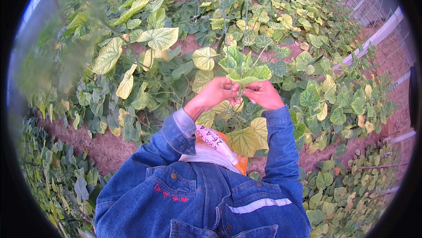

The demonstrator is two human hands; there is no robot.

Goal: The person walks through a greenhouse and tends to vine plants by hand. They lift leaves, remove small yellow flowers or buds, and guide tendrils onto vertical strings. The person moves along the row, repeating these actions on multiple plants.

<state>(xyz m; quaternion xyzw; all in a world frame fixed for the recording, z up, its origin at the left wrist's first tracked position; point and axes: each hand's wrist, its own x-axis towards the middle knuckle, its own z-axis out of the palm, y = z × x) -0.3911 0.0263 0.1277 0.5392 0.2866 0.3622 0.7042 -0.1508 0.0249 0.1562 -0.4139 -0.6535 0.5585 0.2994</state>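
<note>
Both of my hands meet around the stem of a climbing vine, just beneath its green leafy tip (247,73). My left hand (221,92) has its fingers closed on the stem and close to a thin string. From the other side my right hand (264,93) pinches the same stem between thumb and fingers. Two thin support strings (246,7) run upward from near the vine tip. Large yellowing leaves (244,141) hang below my hands, in front of a white and orange printed woven sack (214,147) at my waist.
Dense rows of vines with green and yellow leaves (108,55) stand ahead and to both sides. Strips of bare soil (113,147) run between them. A pale beam (379,37) slants across the right. Blurred foliage hangs close at the upper left.
</note>
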